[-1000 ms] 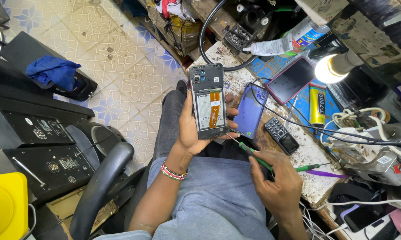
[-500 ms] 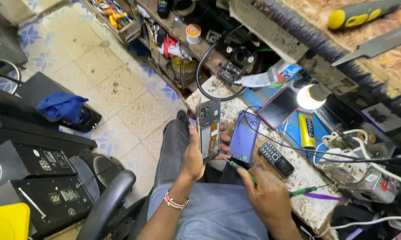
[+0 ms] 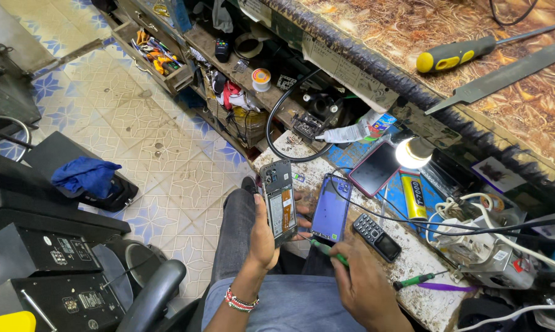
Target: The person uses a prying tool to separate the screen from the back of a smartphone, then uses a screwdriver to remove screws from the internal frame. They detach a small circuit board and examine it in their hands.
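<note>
L hand 1 opened phone, R hand 1 screwdriver.

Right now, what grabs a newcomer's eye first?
The opened phone with its back off, held up in the left hand at centre. Beside it, the right hand holds a green screwdriver near a blue back cover. A lit bulb glares over the cluttered bench.

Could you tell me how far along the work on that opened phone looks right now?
Done: the opened phone shows its battery and board, and a blue back cover lies on the bench. In hand: the left hand holds the phone upright while the right hand grips a green screwdriver near its lower edge. Left: the cover remains off.
</note>
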